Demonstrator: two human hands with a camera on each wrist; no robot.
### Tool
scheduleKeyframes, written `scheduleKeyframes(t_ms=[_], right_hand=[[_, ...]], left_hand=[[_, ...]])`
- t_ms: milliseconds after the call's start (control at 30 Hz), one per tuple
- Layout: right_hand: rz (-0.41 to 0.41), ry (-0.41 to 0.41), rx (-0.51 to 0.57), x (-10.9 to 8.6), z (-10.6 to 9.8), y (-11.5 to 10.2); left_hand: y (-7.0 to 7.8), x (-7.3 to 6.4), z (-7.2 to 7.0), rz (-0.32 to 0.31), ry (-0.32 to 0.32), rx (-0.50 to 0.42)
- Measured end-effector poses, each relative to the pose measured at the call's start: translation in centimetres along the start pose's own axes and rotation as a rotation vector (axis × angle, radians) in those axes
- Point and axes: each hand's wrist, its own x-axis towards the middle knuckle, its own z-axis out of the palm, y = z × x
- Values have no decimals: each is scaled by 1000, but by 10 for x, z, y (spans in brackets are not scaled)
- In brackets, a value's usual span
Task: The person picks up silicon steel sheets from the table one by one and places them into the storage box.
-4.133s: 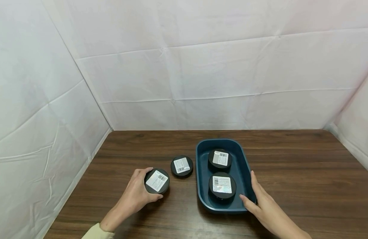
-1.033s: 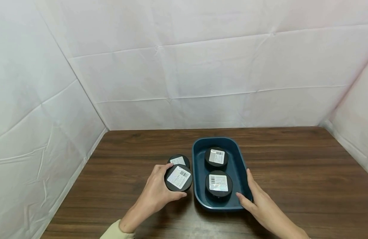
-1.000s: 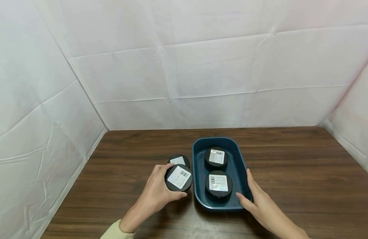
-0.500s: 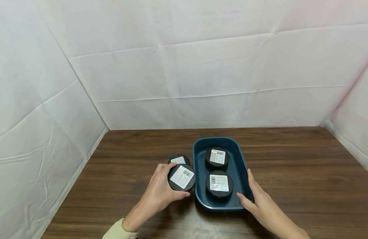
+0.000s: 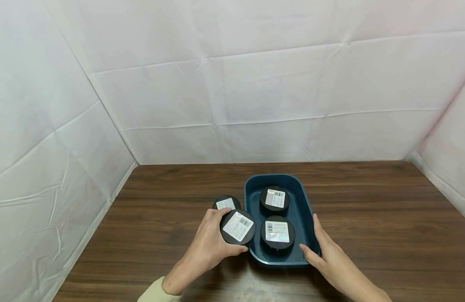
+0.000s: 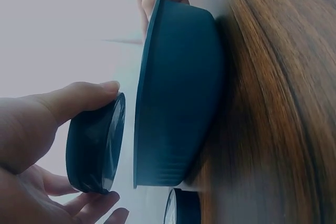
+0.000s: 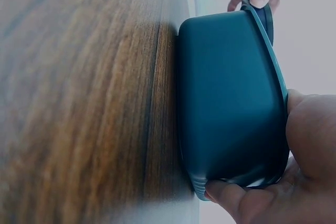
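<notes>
My left hand (image 5: 211,240) holds a flat round black container (image 5: 237,227) with a white barcode label, thumb on its near side and fingers on the far side. That container (image 6: 95,142) is raised clear of the wood, a little above rim height, overlapping the left rim of the blue tray (image 5: 305,218) in the head view. My right hand (image 5: 332,262) grips the tray's right edge near its front corner, thumb over the rim and fingers along the outer wall. Inside the tray sit two similar containers, a far one (image 5: 274,199) and a near one (image 5: 277,233).
Another labelled black container (image 5: 225,203) lies on the wooden table (image 5: 375,218) left of the tray, partly hidden behind the held one. White sheeting (image 5: 232,92) stands along the table's back and sides.
Over the last seconds my left hand has lifted its container and carried it right, from the table's left part to the tray's left rim. My right hand keeps its grip on the tray.
</notes>
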Motion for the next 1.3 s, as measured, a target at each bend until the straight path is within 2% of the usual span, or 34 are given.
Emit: scheduleKeyframes(t_ms=[233, 833, 1300], right_hand=[[3, -4, -6, 0, 1, 0], [-13, 11, -11, 0, 2, 4], [-2, 6, -7, 0, 1, 1]], left_hand=[[4, 0, 5, 13, 0, 5], [21, 3, 11, -7, -31, -26], [21, 6, 12, 1, -37, -7]])
